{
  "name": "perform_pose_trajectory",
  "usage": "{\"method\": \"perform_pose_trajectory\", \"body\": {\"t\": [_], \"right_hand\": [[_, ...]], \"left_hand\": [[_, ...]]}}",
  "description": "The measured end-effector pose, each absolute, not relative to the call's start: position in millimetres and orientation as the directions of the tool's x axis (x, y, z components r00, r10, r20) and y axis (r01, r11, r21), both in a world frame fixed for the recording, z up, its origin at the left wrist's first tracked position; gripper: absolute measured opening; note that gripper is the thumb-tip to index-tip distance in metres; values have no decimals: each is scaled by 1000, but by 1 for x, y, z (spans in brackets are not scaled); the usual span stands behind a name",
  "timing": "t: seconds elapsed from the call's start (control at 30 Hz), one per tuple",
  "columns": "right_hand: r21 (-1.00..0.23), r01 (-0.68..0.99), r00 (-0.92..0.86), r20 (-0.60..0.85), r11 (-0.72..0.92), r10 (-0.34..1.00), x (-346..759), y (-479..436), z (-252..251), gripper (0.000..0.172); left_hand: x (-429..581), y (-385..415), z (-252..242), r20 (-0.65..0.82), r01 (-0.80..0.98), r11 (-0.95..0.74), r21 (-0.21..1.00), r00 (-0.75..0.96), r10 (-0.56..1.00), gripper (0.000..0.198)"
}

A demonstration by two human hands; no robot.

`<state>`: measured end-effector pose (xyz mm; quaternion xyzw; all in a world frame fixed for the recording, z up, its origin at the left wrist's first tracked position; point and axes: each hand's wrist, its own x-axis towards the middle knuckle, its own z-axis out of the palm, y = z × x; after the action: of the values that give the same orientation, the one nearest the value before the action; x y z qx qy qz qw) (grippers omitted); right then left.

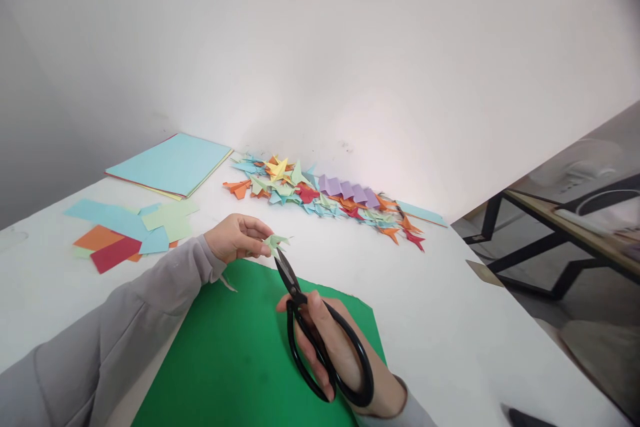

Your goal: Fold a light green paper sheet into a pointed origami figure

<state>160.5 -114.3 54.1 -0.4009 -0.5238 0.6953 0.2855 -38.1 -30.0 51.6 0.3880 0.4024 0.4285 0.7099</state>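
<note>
My left hand (237,237) pinches a small folded pale green paper piece (276,241) above the table. My right hand (345,353) grips black scissors (320,333) through the loops, with the blades pointing up at the paper piece and touching its lower edge. Both hands hover over a large green sheet (240,360) lying on the white table (450,307). A tiny pale scrap (229,285) lies on the green sheet's upper left edge.
A row of several cut and folded coloured paper shapes (325,197) lies along the wall. A stack of light blue sheets (173,165) sits at the back left, with loose coloured offcuts (125,233) in front. A black-framed table (560,233) stands to the right.
</note>
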Motion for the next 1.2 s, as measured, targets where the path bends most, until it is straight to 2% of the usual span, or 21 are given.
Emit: {"method": "perform_pose_trajectory", "body": {"t": [1.2], "right_hand": [[-950,-7,-515,-265,-312,816,160,-116,56,61]], "left_hand": [[-40,-31,53,-241,-279,328,902,305,922,38]]}}
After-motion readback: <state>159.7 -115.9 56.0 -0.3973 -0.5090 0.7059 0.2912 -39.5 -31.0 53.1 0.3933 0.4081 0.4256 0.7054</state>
